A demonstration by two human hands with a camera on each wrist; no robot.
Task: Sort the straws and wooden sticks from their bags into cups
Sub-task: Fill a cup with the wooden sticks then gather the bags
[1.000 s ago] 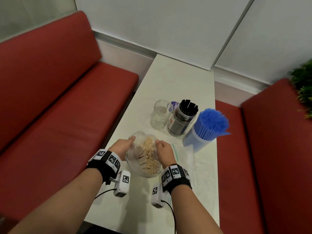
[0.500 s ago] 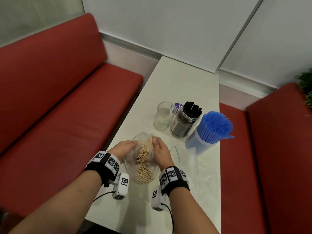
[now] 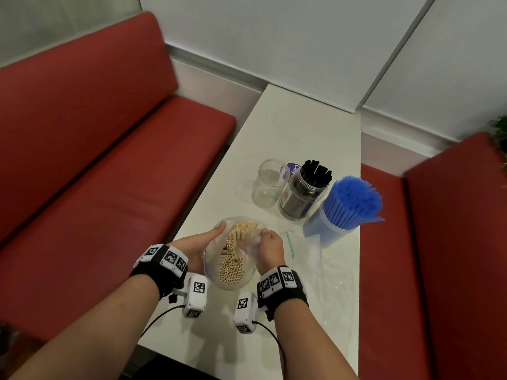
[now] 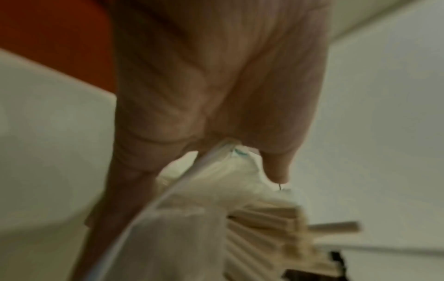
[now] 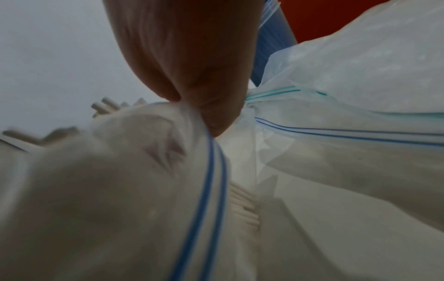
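Two hands work on one clear zip-top plastic bag full of beige tubular straws, held over the near end of the white, smooth surface. The left hand has its grip around the left side of the bag mouth, thumb extended along the rim; the left wrist view shows fingers pressed against the crinkled film. The right hand has its grip clenched on a bunched fold of the film at the bag mouth; the right wrist view shows the fingertips pinching it beside a blue double-line zip seal. The straws stand on end in a dense bundle, their open round ends facing up.

Farther along the surface stand three containers in a row: an empty clear glass jar, a clear cylindrical jar packed with black straws, and a translucent plastic cup packed with thin blue straws. Flat, wrinkled clear zip bags lie on the surface right of the hands. Red padded bench seats flank the surface.
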